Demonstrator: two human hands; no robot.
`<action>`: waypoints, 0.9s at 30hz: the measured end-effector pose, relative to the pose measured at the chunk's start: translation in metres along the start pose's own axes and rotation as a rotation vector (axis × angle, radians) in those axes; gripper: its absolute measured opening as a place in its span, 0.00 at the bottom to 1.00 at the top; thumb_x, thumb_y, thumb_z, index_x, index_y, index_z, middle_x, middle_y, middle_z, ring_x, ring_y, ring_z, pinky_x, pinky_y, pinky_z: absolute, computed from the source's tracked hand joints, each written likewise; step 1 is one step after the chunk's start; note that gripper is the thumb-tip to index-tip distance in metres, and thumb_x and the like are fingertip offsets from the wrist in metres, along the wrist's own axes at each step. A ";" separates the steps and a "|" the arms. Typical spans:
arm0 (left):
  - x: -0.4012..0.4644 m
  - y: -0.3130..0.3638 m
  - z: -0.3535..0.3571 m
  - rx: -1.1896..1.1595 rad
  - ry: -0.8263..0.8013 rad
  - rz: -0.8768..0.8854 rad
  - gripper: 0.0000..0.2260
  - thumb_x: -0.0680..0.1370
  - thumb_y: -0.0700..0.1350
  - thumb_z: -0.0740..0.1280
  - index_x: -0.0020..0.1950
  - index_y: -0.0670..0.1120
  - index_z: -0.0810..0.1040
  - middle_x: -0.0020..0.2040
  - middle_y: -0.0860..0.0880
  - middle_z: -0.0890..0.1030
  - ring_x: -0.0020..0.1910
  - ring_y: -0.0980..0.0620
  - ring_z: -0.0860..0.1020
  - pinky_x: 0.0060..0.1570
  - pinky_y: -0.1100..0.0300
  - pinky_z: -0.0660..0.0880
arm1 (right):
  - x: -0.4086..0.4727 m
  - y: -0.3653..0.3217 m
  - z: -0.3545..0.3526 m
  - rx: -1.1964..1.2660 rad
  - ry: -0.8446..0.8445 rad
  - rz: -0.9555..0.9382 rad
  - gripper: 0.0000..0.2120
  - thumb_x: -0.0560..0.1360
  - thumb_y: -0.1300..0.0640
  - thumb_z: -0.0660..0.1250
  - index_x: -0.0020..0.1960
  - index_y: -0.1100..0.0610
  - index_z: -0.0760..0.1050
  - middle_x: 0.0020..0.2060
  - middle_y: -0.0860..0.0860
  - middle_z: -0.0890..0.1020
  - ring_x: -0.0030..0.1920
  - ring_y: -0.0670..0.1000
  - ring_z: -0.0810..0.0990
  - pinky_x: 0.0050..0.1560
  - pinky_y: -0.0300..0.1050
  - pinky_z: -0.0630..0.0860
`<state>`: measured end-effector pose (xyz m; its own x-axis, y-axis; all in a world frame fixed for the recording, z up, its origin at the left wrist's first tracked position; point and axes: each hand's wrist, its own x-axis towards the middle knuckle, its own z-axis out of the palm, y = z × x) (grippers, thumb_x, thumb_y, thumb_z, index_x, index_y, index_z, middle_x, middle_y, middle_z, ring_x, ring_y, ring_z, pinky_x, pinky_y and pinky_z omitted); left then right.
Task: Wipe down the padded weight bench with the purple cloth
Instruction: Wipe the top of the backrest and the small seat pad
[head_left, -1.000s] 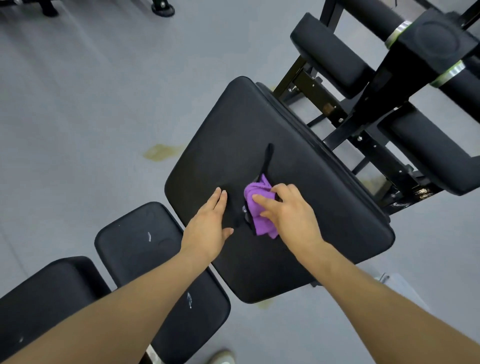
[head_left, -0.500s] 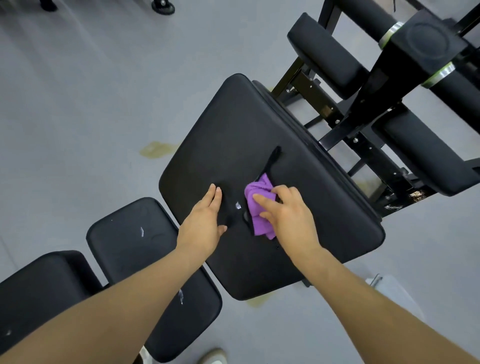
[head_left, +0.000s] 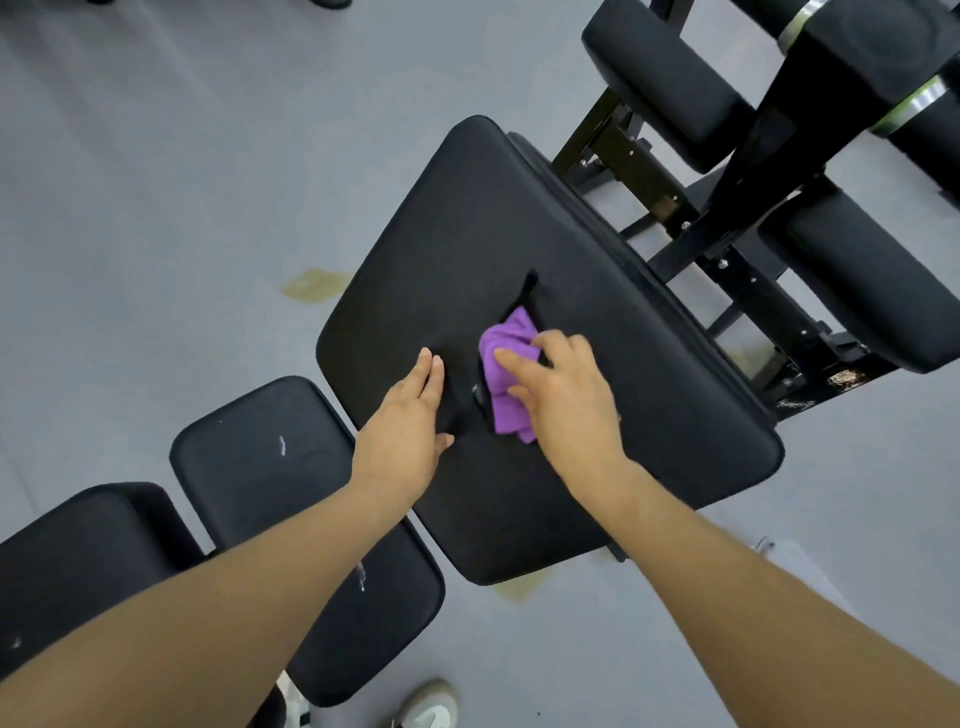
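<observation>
— What are your hands doing on the pad?

— My left hand (head_left: 402, 423) lies flat on the large black bench pad (head_left: 597, 415), fingers straight and together, thumb out to the side, holding nothing. My right hand (head_left: 563, 400) presses the bunched purple cloth (head_left: 506, 371) onto the pad, fingers bent over its top.

— Where does the cloth sit?

— Near the pad's middle, right at a dark split in the upholstery (head_left: 522, 296), between my two hands, which stay apart. Two smaller scuffed pads (head_left: 270, 467) lie to my left.
</observation>
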<state>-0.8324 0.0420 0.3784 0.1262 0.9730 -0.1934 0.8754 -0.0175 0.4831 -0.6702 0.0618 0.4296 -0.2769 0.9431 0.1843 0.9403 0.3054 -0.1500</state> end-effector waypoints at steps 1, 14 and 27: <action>0.000 0.002 -0.001 0.007 -0.002 -0.002 0.38 0.76 0.47 0.67 0.78 0.48 0.46 0.78 0.54 0.45 0.73 0.51 0.61 0.63 0.59 0.70 | -0.003 0.001 0.000 0.005 -0.046 -0.029 0.24 0.54 0.68 0.80 0.49 0.57 0.82 0.43 0.57 0.78 0.41 0.59 0.77 0.26 0.45 0.76; 0.002 0.003 0.000 0.050 -0.017 -0.024 0.36 0.78 0.47 0.66 0.78 0.48 0.46 0.78 0.56 0.43 0.73 0.54 0.59 0.55 0.60 0.74 | 0.041 0.004 -0.003 -0.079 0.127 -0.025 0.12 0.63 0.63 0.73 0.46 0.55 0.82 0.41 0.57 0.80 0.38 0.60 0.76 0.33 0.47 0.74; 0.003 -0.002 0.000 0.007 -0.052 -0.021 0.37 0.78 0.48 0.66 0.78 0.49 0.44 0.77 0.58 0.42 0.74 0.55 0.57 0.56 0.62 0.73 | 0.072 0.019 -0.019 -0.080 0.217 0.023 0.14 0.71 0.66 0.70 0.56 0.60 0.80 0.53 0.59 0.80 0.51 0.64 0.77 0.45 0.54 0.77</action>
<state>-0.8334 0.0445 0.3771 0.1321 0.9598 -0.2476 0.8815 0.0005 0.4722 -0.6685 0.1334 0.4582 -0.2147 0.8966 0.3872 0.9609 0.2649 -0.0805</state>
